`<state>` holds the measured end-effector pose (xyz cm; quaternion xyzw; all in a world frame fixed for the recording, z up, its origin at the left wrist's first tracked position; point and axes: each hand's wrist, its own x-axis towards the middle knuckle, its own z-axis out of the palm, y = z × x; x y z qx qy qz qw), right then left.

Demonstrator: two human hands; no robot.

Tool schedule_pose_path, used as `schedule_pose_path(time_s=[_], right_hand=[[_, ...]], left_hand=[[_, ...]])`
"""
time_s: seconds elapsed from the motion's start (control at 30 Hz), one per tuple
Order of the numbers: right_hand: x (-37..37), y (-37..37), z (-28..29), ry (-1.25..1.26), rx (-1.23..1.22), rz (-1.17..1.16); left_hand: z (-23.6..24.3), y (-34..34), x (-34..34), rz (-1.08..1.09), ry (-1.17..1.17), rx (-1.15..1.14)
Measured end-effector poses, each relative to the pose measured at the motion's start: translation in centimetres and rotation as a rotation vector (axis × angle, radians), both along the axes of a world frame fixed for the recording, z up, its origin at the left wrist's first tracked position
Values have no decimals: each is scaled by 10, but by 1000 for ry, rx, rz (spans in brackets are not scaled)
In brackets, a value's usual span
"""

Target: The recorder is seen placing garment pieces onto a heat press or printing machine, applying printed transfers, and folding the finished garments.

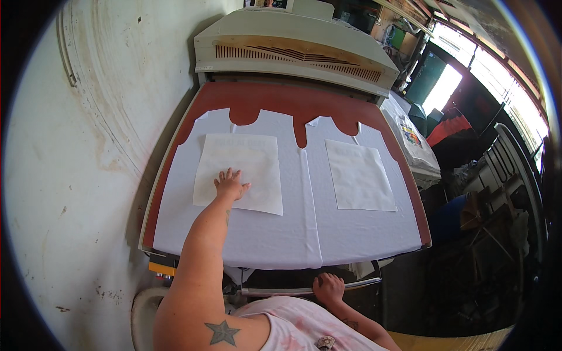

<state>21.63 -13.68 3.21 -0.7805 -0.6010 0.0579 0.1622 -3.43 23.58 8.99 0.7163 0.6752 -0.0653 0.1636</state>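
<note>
My left hand (232, 184) rests with spread fingers on a white paper sheet (237, 149) lying over a white fabric garment piece (178, 219) at left on the red bed (263, 96) of a heat press. A second paper sheet (360, 175) lies on the other white fabric piece (380, 231) at right; both pieces have cut armholes and necklines, with some corners folded. Below the bed's front edge, my right hand (329, 288) grips a metal bar (363, 283).
The press's pale upper housing (293, 32) stands behind the bed. A stained white wall (88, 152) runs along the left. At right are a stack of printed white fabric (410, 140), a metal rack (503, 169) and an open bright doorway (445, 88).
</note>
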Motion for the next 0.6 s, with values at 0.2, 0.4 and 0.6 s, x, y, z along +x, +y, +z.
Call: schedule_pose_path(time_s=[0.2,0.4,0.6], right_hand=[[6,-2,5,6,-55,5],[24,9,36,206,-424,75],[88,18,5,887,-549,354]], left_hand=[[-6,-17,18,-18,-101,203],[-39,-109,56,-263,-562,718],[-25,-244,113,-407,-869,506]])
